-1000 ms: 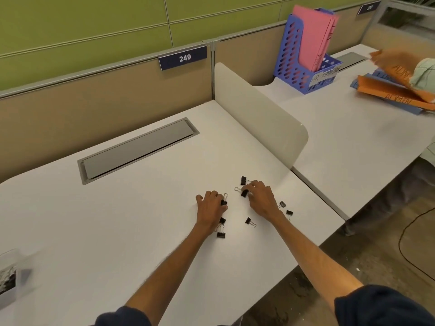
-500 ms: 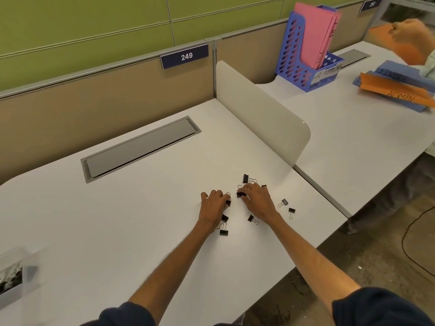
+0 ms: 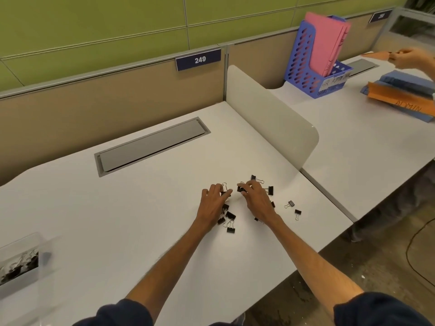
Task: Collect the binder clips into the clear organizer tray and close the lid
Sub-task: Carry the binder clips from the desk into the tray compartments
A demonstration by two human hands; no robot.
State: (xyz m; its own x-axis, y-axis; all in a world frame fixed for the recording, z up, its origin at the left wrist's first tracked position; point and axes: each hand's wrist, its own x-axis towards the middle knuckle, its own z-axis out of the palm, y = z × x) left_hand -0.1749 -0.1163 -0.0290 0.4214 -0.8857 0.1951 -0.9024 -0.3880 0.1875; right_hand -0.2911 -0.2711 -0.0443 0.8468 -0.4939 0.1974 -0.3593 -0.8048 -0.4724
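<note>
Clips (image 3: pixel 230 216) scattered on white desk (image 3: pixel 141 220), most between and under both hands, two more (image 3: pixel 294 208) off to the right near the edge. Small, light, stiff steel with thin wire loops; likely to skate on the smooth top. Best pinched by the black body or hooked by a loop, several at once. Left hand (image 3: pixel 213 204) curled over a few clips, hold unclear. Right hand (image 3: pixel 256 198) pinching one black clip (image 3: pixel 240 189) at the fingertips. Tray (image 3: pixel 21 262) well apart at far left edge, already part filled, lid state impossible to tell.
</note>
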